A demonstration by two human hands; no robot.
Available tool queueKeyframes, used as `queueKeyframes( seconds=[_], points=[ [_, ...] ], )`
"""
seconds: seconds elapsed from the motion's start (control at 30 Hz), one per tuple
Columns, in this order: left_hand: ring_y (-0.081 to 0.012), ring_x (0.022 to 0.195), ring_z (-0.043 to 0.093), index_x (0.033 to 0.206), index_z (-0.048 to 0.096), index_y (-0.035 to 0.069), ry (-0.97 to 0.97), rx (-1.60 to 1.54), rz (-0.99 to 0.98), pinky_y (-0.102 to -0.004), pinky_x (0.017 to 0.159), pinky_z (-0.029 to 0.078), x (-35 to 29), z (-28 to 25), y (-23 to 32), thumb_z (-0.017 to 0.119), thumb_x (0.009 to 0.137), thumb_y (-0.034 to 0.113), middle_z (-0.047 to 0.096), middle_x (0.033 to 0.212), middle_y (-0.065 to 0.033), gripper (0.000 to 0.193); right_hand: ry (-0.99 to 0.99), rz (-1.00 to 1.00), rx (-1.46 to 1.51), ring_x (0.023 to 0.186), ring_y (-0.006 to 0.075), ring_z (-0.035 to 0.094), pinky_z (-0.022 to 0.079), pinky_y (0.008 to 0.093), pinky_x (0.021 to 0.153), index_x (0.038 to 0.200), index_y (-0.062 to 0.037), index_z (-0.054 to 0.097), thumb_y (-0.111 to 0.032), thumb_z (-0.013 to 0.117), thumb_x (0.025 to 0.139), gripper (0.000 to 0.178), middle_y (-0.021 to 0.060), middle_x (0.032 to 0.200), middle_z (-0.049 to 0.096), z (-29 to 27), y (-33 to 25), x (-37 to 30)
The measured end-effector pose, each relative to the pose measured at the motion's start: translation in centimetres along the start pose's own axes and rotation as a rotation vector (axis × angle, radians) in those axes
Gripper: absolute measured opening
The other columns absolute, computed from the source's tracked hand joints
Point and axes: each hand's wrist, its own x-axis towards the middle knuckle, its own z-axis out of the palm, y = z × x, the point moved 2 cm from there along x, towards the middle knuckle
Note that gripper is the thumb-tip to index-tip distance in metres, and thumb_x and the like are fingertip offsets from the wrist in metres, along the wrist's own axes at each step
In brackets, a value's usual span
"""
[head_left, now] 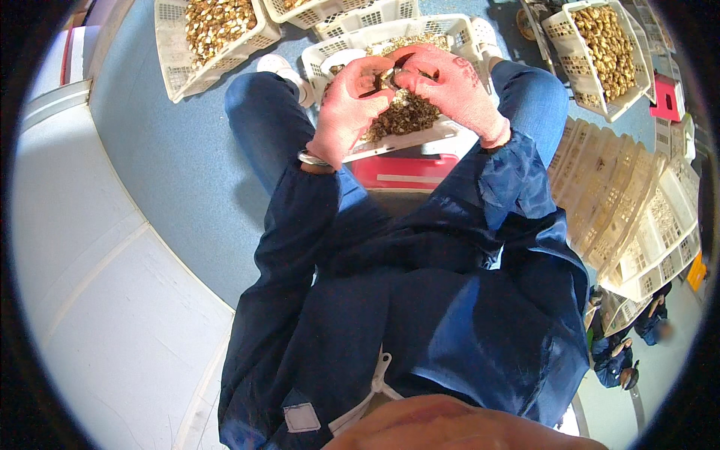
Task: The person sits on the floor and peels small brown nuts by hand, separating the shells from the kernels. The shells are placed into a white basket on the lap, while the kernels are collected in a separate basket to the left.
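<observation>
Both of my hands wear pink gloves and meet above a white plastic basket point(469, 30) between my knees. My left hand point(349, 105) is closed, thumb and fingers round a small brown-and-pale piece that looks like a mushroom point(386, 78). My right hand point(450, 84) pinches at the same piece from the other side, its fingers curled and partly hiding it. Below them in the basket lies a heap of small dark brown pieces point(405, 118). Paler pieces point(420, 41) lie toward the basket's far side.
A red box point(405, 171) is under the basket's near edge. White crates of brown mushroom-like pieces stand at far left point(221, 30) and far right point(606, 56). Stacked empty crates point(607, 195) lean at my right. A white wall panel point(82, 225) runs along my left. Other people point(613, 360) are at lower right.
</observation>
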Motion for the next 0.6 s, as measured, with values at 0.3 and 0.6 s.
queueKeyframes(
  seconds=[0.3,0.6],
  points=[
    [-0.0132,0.099,0.058,0.134,0.053,0.008,0.101,0.254,0.067,-0.0254,0.087,0.049,-0.1,0.6,0.7,0.06,0.078,-0.013,0.057,0.11,-0.0035,0.06,0.022,0.009,-0.031,0.087,0.0221,0.065,0.051,0.0325,0.078,0.093,-0.0023,0.07,-0.025,0.067,0.09,0.023,0.0058,0.113,0.069,0.1,-0.7,-0.4],
    [-0.0166,0.09,0.062,0.125,0.06,0.011,0.202,0.52,0.242,-0.0296,0.083,0.052,0.1,0.3,0.1,0.064,0.076,-0.011,0.061,0.102,-0.0054,0.054,0.035,0.018,-0.024,0.094,0.0259,0.064,0.05,0.0348,0.082,0.088,-0.0016,0.068,-0.022,0.067,0.089,0.02,0.008,0.109,0.069,0.3,-1.3,-0.3]
  ],
)
